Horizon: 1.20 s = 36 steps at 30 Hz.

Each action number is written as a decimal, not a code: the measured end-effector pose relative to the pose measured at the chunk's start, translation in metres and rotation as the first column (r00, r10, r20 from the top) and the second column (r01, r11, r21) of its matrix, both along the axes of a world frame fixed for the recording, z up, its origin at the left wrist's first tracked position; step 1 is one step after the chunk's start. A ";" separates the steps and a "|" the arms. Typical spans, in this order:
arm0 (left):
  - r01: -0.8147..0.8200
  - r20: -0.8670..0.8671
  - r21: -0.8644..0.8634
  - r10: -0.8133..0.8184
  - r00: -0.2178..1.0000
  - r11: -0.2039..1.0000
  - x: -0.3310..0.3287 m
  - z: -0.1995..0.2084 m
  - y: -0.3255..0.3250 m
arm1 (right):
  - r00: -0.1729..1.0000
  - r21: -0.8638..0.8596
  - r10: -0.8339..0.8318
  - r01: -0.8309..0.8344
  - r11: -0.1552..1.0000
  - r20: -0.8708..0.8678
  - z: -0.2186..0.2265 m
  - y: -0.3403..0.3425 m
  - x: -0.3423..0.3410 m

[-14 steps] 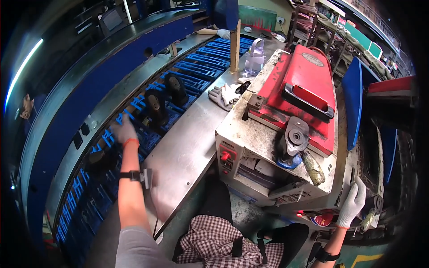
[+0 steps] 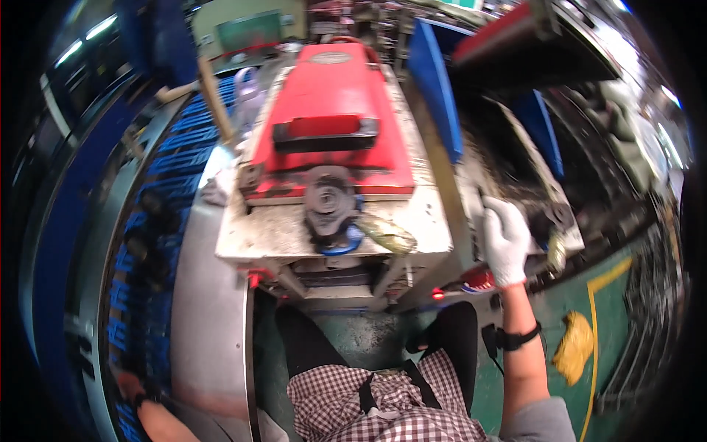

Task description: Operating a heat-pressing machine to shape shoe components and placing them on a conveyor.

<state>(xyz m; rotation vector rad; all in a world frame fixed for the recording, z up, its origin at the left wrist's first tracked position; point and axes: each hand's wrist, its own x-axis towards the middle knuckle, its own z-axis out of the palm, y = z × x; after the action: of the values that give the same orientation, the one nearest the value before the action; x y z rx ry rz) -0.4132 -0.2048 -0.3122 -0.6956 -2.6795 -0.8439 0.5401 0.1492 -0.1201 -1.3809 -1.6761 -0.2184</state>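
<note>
While the right hand (image 2: 507,243) was at the near left side of the open machine (image 2: 465,184), one taped handle (image 2: 557,252) lay to its right, apart from the fingers, long axis roughly near to far. The other taped handle (image 2: 387,234), on the red-lidded machine (image 2: 331,92), lay well to the left, slanting from far left to near right; the right hand was the closer one to both. Right grip: fingers drawn together and pointing far, by a thin dark tip (image 2: 481,191) (whether grasped, I could not tell). The left hand (image 2: 129,385) was at the near left by the blue slats (image 2: 193,125), left of the metal desk (image 2: 210,317); too blurred to tell whether its grip was clenched or released.

Counted: two hands of the wearer; two machines, one lid down, one raised; two taped handles; two blue panels (image 2: 436,92); two dark shoe-like shapes (image 2: 156,206) on the slats; one yellow bundle (image 2: 573,348) on the green floor (image 2: 610,324), far side of nothing but the right forearm's right.
</note>
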 end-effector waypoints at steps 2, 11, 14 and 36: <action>-0.229 0.495 0.446 -0.025 0.869 0.865 0.020 0.025 0.008 | 1.000 0.007 -0.022 0.022 1.000 -0.001 0.002 -0.001 -0.002; -0.707 0.669 0.688 -0.521 0.530 0.164 0.249 0.152 0.047 | 0.989 -0.019 0.025 -0.028 0.999 -0.149 0.005 0.000 -0.004; -0.252 0.523 0.843 -0.612 0.593 0.476 0.319 0.180 0.067 | 0.931 0.036 0.163 -0.160 0.986 -0.326 0.013 -0.010 -0.018; 0.462 -0.018 0.812 -0.807 -0.591 -0.356 0.769 0.358 0.375 | 0.185 -0.022 0.311 -0.888 0.460 -0.932 0.178 -0.010 0.073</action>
<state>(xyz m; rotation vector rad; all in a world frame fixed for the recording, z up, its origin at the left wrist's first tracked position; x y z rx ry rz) 0.3554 0.1706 0.0463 -3.3056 -0.7973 -2.4489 0.6134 0.1393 0.0574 -0.6971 -1.2609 1.4528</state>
